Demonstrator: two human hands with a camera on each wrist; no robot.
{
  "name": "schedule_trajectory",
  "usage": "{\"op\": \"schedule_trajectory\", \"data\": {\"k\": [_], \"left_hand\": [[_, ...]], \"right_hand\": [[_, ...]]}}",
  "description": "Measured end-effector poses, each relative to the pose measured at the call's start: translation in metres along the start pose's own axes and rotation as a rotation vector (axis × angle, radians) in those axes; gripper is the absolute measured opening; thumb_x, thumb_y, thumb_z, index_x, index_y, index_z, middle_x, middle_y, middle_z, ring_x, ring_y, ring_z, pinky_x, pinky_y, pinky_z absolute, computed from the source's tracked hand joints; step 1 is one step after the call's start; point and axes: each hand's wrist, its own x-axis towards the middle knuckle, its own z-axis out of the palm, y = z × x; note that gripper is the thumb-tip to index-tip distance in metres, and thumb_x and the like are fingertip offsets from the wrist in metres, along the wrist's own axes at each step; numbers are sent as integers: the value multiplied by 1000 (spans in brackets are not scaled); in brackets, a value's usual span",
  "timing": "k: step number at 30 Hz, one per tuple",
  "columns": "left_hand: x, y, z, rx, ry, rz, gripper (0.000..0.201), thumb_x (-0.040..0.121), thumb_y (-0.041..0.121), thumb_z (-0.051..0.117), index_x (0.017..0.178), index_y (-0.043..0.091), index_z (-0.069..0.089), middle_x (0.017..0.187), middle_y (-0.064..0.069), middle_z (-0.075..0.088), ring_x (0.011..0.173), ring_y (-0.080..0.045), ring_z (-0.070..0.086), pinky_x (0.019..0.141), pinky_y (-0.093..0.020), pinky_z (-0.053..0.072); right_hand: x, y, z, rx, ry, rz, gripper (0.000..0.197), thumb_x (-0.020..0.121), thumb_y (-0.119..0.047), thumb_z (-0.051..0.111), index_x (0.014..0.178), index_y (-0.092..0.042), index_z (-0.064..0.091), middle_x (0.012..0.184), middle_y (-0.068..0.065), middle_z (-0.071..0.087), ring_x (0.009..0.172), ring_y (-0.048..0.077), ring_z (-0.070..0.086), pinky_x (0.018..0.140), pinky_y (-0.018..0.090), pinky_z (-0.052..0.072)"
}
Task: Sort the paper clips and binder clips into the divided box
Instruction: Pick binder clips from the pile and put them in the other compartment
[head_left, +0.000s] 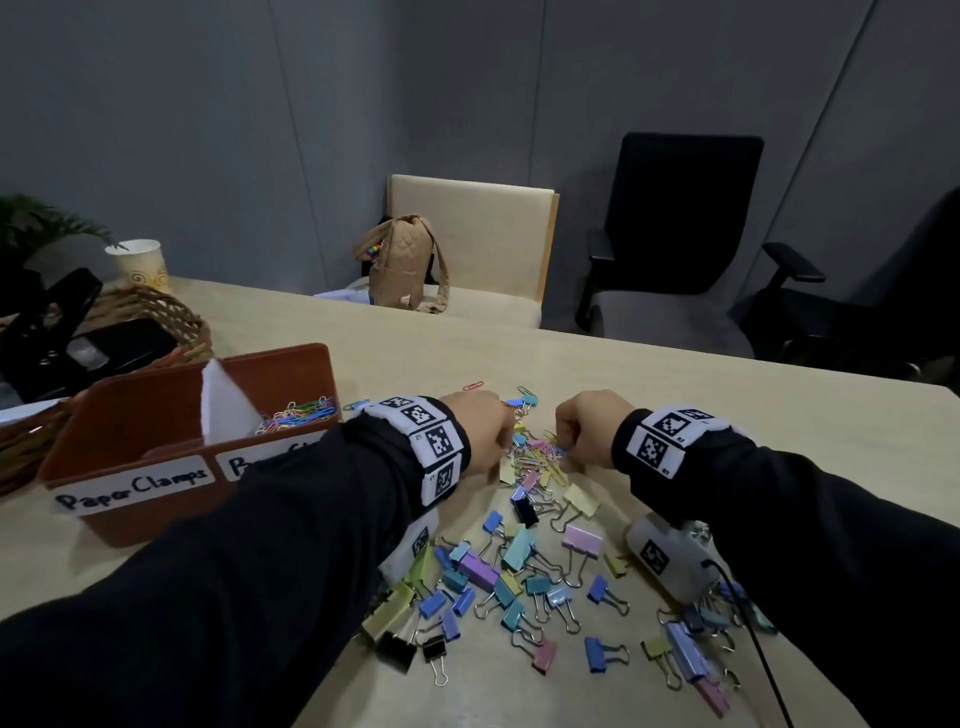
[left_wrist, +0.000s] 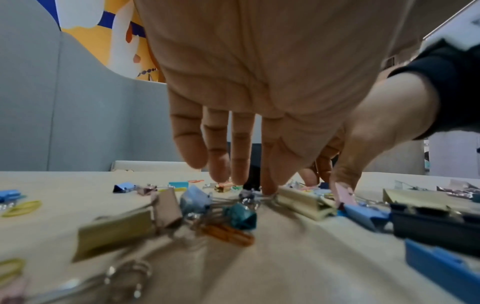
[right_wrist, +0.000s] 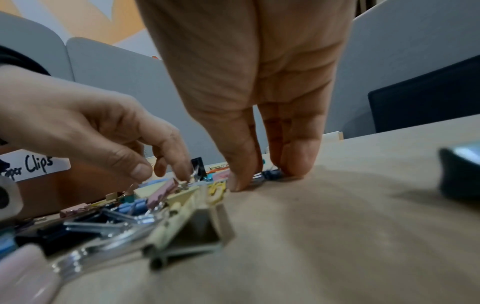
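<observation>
Both hands are working the tangled paper clips (head_left: 535, 457) at twelve o'clock of the pile, the left hand (head_left: 480, 434) reaching with straight fingers, the right hand (head_left: 589, 436) pinching one, which is best lifted singly toward the divided box (head_left: 130, 415) at nine o'clock, leaving binder clips (head_left: 519, 566).

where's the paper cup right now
In the head view the paper cup stands at the far left of the table, beyond the wicker basket and the brown divided box, just right of the green plant.
</observation>
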Motion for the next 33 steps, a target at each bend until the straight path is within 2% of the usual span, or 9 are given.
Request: {"op": "schedule_trajectory", "data": {"k": [5, 7, 10, 13, 19, 25, 28, 30, 33], "left_hand": [[13, 13, -4, 37, -39, 52, 42, 92, 12, 52, 132, 25, 52, 133, -4, 50, 120, -25, 50, 97, -37, 44], [17, 20, -6, 76, -66, 65, 45, 93, 12, 50, 136, 25, 50, 137, -4, 50, 124, -24, 48, 95, -33, 43], [21, 25, -6, 101, -65, 63, 35, 92, 16, 52, 124, 27, 62, 126, 0, 60, 114, -22, 55, 83, -28, 44], [22, 24, -6, 62, -50, 63, 27, 91, 17, 57, 115, 26, 68, 116, 2, 65, 108, -20, 59, 85, -28, 46], [24, 24, -5, 78, -31, 41, 29, 91, 28, 59, 120, 21, 61, 118, -3, 62, 108, -24, 58, 86, -31, 48], [27, 26, -3, 83, -46, 34, 23, 87, 22, 65, 110, 23, 67, 113, -1, 65, 103, -22, 60, 78, -27, 45], [25, 27, -2, 123, -62, -5, 22, 87, 22, 64, 109, 19, 67, 110, -2, 65, 102, -23, 61, 71, -26, 42], [24, 28, -2, 163, -82, -48, 24, 86, 25, 64, 108, 15, 68, 106, -2, 67, 97, -22, 63, 68, -27, 42], [26, 29, -4, 155, -101, -53, 31, 81, 31, 70, 109, 15, 68, 106, -3, 68, 97, -23, 64, 70, -27, 45]], "right_hand": [[0, -2, 3, -56, -24, -21, 43, 77, -20, 75, 117, -23, 60, 113, 1, 63, 103, 22, 59, 85, 30, 50], [0, -3, 4, -64, -3, -48, 35, 79, -16, 71, 113, -22, 64, 112, 2, 64, 101, 22, 60, 83, 29, 50], [-2, -2, 2, -59, 13, -49, 19, 79, -12, 68, 96, -19, 68, 102, 3, 68, 94, 23, 63, 76, 28, 51], [-4, -2, 0, -62, 16, -49, 12, 79, -9, 68, 89, -17, 68, 97, 5, 70, 91, 24, 64, 68, 26, 46], [-9, -8, 1, -116, -15, -35, 26, 84, -9, 60, 110, -14, 66, 109, 6, 66, 97, 24, 62, 72, 25, 45], [-8, -10, 2, -67, -51, 12, 23, 85, -10, 59, 107, -7, 67, 107, 10, 68, 98, 27, 64, 72, 28, 49], [-10, -8, 2, -15, -36, 2, 17, 85, -11, 59, 99, -8, 68, 100, 6, 69, 96, 26, 64, 74, 29, 50], [-11, -2, 0, 83, 1, -4, 7, 81, -8, 62, 81, -14, 66, 83, 1, 66, 87, 23, 65, 70, 27, 50], [-15, 7, -6, 330, 77, 3, 23, 74, -4, 70, 64, -22, 60, 66, -5, 62, 68, 15, 60, 65, 26, 50]]}}
